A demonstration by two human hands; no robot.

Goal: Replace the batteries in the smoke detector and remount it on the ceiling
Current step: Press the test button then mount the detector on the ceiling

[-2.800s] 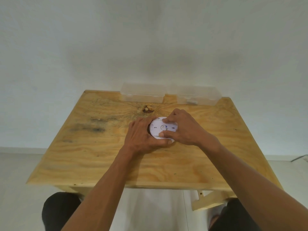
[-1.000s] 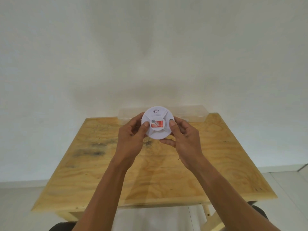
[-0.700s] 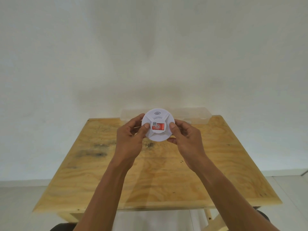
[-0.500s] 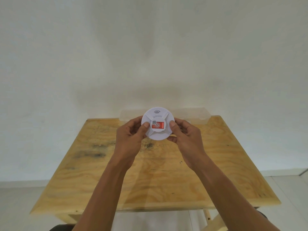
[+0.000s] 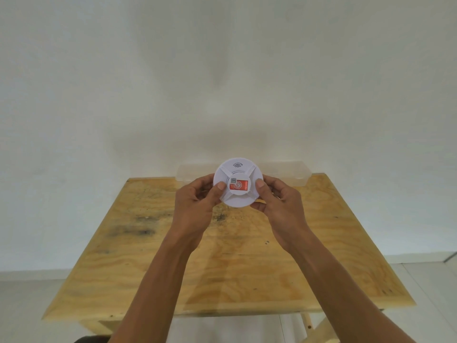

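Above the pale plywood worktop (image 5: 222, 263), the round white plastic smoke detector (image 5: 238, 185) is held up in the air, front face toward the camera, red label showing. The left hand (image 5: 195, 206) and right hand (image 5: 279, 204) each clamp its rim, thumbs on the face, fingers curled behind. A clear plastic box (image 5: 284, 172) sits at the far edge. The step looks like a closed-unit check before remounting; next would be raising it level to the ceiling and seating it.
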